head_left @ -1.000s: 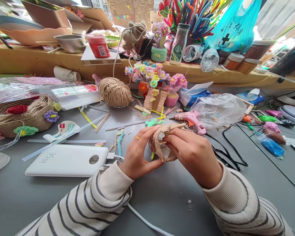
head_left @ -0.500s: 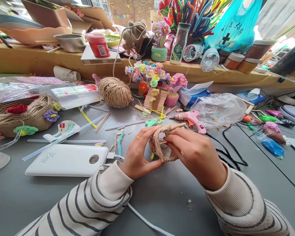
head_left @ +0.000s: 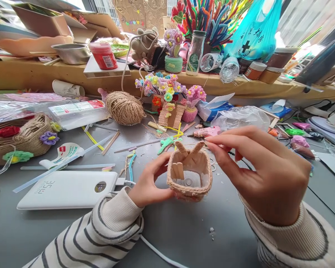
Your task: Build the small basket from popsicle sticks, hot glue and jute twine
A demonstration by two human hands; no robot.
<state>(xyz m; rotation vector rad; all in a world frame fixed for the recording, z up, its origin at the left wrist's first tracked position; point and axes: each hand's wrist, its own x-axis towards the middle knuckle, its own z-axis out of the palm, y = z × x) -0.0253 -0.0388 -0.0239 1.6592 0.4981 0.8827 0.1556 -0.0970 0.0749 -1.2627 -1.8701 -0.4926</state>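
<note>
**Twine-wrapped cup held upright over a cluttered craft table**

Twine-wrapped cup [head_left: 190, 178], near centre: a small clear cup whose outer wall is covered in coiled jute, its mouth turned up toward the camera so that the transparent bottom shows. Two jute-covered strips rise from the far rim and lean toward each other; whether they join cannot be told. A short wooden stick stands inside against the left wall.

Left hand [head_left: 147, 184]: curled around the cup's left side, thumb along the bottom edge and fingers behind the wall, gripping it just above the grey table [head_left: 30, 230].

Right hand [head_left: 264, 167]: raised to the right of the cup, fingers extended leftward and loosely spread. The fingertips [head_left: 209, 143] lie just beside the tip of the right-hand strip; contact cannot be confirmed, and nothing is pinched.

Surroundings: a white power bank [head_left: 67, 190] with its cable lies near left. A ball of jute twine [head_left: 125, 108] sits farther back, left of centre. A pink glue gun [head_left: 205, 131] lies just beyond the cup, partly behind the right fingers. A pipe-cleaner flower arrangement [head_left: 167, 93] stands far centre. A jute basket with felt flowers [head_left: 19, 136] occupies the far left edge. Clear glue sticks [head_left: 67, 158] lie between the basket and the power bank.
</note>
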